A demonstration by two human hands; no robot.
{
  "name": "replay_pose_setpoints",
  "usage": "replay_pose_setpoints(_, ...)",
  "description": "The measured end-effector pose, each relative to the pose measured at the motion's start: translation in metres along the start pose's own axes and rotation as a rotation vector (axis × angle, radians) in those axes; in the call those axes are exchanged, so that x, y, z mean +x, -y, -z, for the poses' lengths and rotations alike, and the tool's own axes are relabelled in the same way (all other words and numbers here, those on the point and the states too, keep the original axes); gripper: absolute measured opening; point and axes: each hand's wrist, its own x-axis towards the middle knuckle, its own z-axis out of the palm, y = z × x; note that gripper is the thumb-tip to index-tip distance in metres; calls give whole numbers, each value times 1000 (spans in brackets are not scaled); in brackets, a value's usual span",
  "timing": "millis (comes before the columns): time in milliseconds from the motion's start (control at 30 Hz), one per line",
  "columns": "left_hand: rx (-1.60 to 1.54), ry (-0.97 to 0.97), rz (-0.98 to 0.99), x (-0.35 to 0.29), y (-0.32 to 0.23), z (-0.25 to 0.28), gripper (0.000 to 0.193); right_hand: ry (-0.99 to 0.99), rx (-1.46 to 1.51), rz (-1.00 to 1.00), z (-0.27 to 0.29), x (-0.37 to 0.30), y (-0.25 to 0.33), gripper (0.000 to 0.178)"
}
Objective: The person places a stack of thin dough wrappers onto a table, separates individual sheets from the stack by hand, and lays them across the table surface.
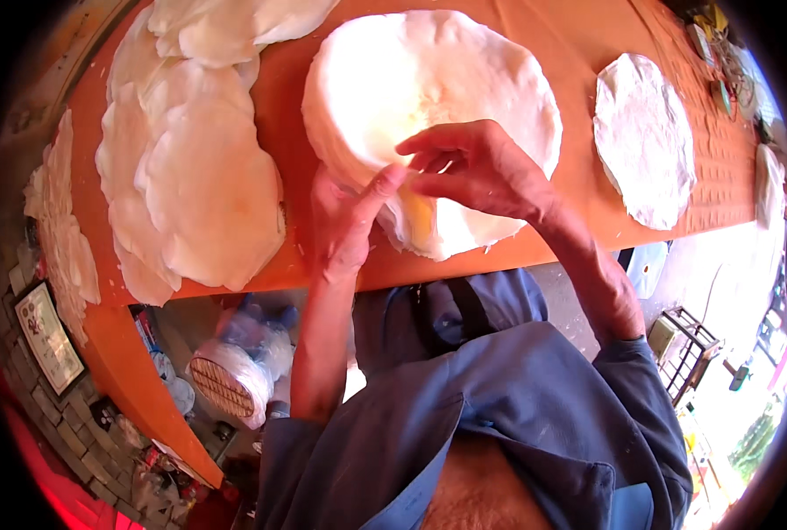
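Note:
A thick round pile of white, soft-looking layered sheets (499, 79) lies in front of me on the orange-covered table (570, 26); I cannot tell the material. At its near left edge is my left hand (347, 216), its thumb over the rim and its fingers partly hidden against the side, so the edge lies between them. Just right of it, my right hand (477, 168) hovers over the near rim with curved fingers apart. A yellowish patch shows on the pile's near edge below that hand. Nothing clear shows between the right fingers.
Overlapping thin white sheets (203, 177) spread over the table's left, with more hanging at its far left end. One flatter wrinkled white round (645, 141) lies to the right. Beneath the table stands a plastic-wrapped bundle (234, 375). A metal rack (689, 349) is at the right.

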Motion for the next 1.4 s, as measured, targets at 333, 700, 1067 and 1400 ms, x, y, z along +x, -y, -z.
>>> replay_pose_setpoints(333, 244, -282, 38, 4, 58, 48, 27, -112, -588, 191, -33, 11, -18, 16)
replay_pose_setpoints(700, -429, -153, 202, 24, 88, 61, 68, -832, 356, 10, 294, -83, 54, 29)
replay_pose_setpoints(1067, -406, -232, 218, -2, 78, 94, 66, -965, 467, 437, 459, -41, 62, 6)
replay_pose_setpoints(1400, -268, -45, -59, -13, 45, 44, 74, -828, 151, -88, 247, -82, -105, 50)
